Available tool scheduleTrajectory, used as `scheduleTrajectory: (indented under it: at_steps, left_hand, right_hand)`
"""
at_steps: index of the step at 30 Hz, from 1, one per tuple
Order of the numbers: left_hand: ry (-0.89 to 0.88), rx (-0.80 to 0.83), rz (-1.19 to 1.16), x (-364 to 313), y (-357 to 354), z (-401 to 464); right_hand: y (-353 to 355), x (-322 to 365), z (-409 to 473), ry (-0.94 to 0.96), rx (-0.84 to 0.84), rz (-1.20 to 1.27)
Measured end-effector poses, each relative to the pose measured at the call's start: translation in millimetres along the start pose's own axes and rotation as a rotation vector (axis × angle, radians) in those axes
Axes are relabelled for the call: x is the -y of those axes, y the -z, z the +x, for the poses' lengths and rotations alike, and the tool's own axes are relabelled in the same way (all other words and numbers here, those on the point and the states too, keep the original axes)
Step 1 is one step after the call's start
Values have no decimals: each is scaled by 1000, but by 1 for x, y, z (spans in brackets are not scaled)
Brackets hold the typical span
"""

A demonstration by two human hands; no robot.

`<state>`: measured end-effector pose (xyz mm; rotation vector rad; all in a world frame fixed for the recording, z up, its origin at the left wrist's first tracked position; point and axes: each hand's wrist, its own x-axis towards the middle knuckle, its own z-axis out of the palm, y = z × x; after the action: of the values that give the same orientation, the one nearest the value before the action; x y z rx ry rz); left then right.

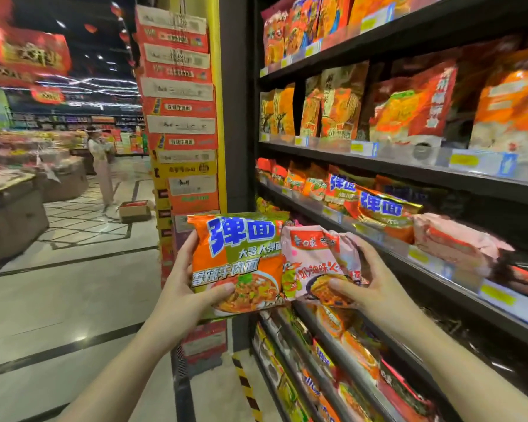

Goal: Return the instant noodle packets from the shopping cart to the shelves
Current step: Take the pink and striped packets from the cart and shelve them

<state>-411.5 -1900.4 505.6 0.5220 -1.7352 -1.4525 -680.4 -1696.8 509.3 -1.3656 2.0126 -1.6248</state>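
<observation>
My left hand (186,286) grips an orange and green noodle packet (241,254) with blue characters, thumb on its front, held upright at chest height. Beside it, my right hand (368,287) grips a pink noodle packet (313,263), its edge touching the orange one. Both packets are held in front of the left end of the shelves (378,251). Matching orange packets (381,208) and pink packets (451,242) lie on the shelf just right of my hands. The shopping cart is out of view.
Shelf rows above and below hold many orange and red noodle packs (409,111). A tall stack of cartons (180,117) stands against a yellow-edged pillar left of the shelves. A person (101,166) stands far down the tiled aisle by display bins (13,208); a cardboard box (134,211) sits on the floor.
</observation>
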Motion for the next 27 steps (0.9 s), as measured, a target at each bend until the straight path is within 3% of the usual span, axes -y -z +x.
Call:
scheduleTrajectory:
  at_steps: [11,17,27]
  left_hand:
    - [-76,31,-11,66,-24,195]
    - [-96,96,-101,90,-53,276]
    - [-163,468,-263,110,-122,370]
  right_hand:
    - [0,-51,156,50,-118,-39]
    - [16,-55,189,33,-244,-158]
    - [32,-33,166,-84,-548,-260]
